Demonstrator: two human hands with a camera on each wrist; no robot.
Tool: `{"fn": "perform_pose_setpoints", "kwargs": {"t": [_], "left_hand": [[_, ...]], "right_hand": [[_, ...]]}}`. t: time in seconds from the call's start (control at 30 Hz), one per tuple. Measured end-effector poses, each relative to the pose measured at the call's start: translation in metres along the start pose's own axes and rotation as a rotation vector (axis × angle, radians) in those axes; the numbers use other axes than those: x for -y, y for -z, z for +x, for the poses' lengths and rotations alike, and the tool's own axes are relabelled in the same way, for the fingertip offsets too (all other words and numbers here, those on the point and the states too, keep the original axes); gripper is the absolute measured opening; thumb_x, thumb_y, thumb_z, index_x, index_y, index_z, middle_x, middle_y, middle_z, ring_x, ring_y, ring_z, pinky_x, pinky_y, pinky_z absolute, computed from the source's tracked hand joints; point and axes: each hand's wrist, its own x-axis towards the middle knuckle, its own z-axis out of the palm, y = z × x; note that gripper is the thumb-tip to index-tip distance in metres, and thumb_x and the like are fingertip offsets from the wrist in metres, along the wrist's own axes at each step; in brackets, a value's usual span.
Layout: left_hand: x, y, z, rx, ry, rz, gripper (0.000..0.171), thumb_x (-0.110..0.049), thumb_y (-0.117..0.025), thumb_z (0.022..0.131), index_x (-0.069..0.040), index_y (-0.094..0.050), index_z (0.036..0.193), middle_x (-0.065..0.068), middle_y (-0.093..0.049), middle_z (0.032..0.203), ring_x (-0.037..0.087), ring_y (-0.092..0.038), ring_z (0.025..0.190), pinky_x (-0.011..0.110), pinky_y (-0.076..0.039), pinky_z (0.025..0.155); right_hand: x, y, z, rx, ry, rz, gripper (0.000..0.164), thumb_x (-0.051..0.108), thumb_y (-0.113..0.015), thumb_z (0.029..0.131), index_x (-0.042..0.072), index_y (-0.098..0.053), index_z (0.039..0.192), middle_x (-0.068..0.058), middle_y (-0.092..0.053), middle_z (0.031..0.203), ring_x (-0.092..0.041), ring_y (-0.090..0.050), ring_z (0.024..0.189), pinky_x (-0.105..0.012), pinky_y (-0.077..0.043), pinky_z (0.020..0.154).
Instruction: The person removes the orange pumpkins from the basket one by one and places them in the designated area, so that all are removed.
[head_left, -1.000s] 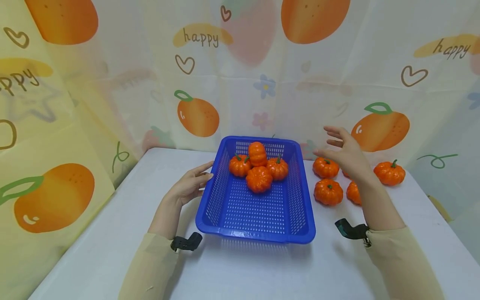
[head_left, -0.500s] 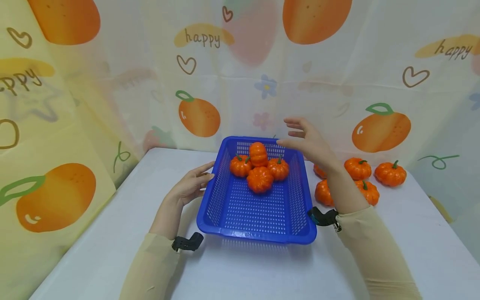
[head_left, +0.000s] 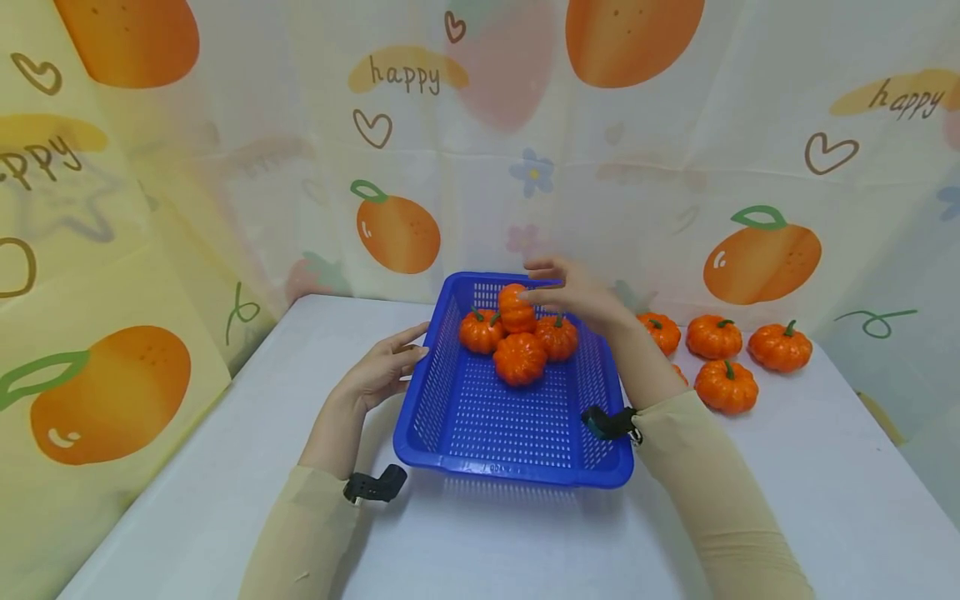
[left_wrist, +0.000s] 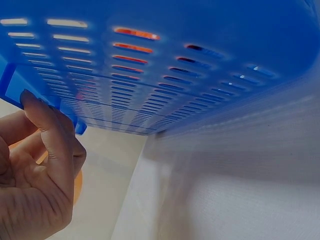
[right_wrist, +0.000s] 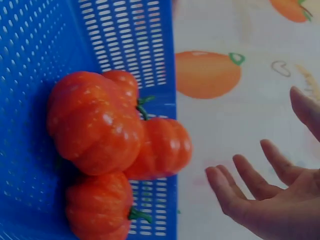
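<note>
A blue plastic basket (head_left: pixel 510 472) with slotted walls stands on the table. Inside, toward its far end, several small orange pumpkins (head_left: pixel 519 360) are bunched together, one of them (head_left: pixel 516 310) tipped on its side at the back. My left hand (head_left: pixel 378 372) holds the basket's left rim; in the left wrist view its bent fingers (left_wrist: pixel 50 135) reach the rim from outside. Over the basket's far right corner is my right hand (head_left: pixel 581 300), its fingers spread and nothing in them. The right wrist view shows these fingers (right_wrist: pixel 250 180) apart from the pumpkins.
On the white table (head_left: pixel 247 433), right of the basket, several more pumpkins (head_left: pixel 726 387) sit in loose rows, partly hidden by my right forearm. A fruit-printed cloth (head_left: pixel 637 200) hangs right behind the table, and another part closes off the left side.
My right hand has moved left from above the loose pumpkins to over the basket, then lower toward the pumpkins inside. The left hand and basket have stayed put.
</note>
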Motion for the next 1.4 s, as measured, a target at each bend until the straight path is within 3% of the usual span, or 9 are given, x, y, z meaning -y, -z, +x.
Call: {"fn": "perform_pose_setpoints", "kwargs": {"t": [0.33,0.7,0.97,1.17,1.4], "left_hand": [[0.001,0.000,0.001,0.006,-0.001,-0.004,0.063,-0.018,-0.051,0.103,-0.016,-0.022,0.159,-0.004,-0.062,0.099,0.007,-0.065,0.085,0.025,-0.057,0.077],[0.001,0.000,0.000,0.006,0.001,-0.003,0.064,-0.019,-0.051,0.103,-0.016,-0.021,0.159,-0.003,-0.062,0.100,0.007,-0.066,0.086,0.025,-0.057,0.078],[0.001,0.000,0.001,-0.001,0.006,-0.006,0.063,-0.018,-0.051,0.103,-0.016,-0.022,0.159,-0.004,-0.062,0.097,0.007,-0.065,0.083,0.024,-0.057,0.076],[0.001,0.000,0.001,0.001,0.006,-0.012,0.063,-0.018,-0.051,0.103,-0.016,-0.023,0.158,-0.004,-0.062,0.097,0.006,-0.065,0.083,0.023,-0.057,0.076],[0.001,0.001,0.001,0.012,0.001,-0.015,0.064,-0.019,-0.052,0.103,-0.016,-0.022,0.159,-0.004,-0.063,0.099,0.007,-0.065,0.084,0.024,-0.057,0.077]], "right_hand": [[-0.016,-0.006,0.005,0.158,-0.108,-0.224,0.063,0.029,-0.074,0.087,0.013,-0.049,0.142,-0.011,-0.049,0.148,-0.032,-0.046,0.136,-0.052,-0.041,0.112],[-0.031,-0.014,0.014,0.381,-0.019,-0.361,0.066,0.021,-0.074,0.085,0.005,-0.048,0.144,-0.015,-0.047,0.151,-0.033,-0.037,0.145,-0.054,-0.026,0.122],[-0.034,-0.024,0.015,0.475,-0.077,-0.483,0.070,0.021,-0.077,0.082,0.014,-0.047,0.146,-0.013,-0.042,0.153,-0.033,-0.036,0.142,-0.054,-0.029,0.120],[-0.036,-0.032,0.016,0.617,-0.172,-0.547,0.082,0.015,-0.078,0.079,0.022,-0.040,0.151,-0.010,-0.034,0.156,-0.030,-0.036,0.136,-0.051,-0.037,0.116],[-0.036,-0.036,0.016,0.614,-0.222,-0.591,0.086,0.005,-0.079,0.076,0.023,-0.039,0.150,-0.010,-0.033,0.153,-0.030,-0.039,0.133,-0.048,-0.042,0.113]]}}
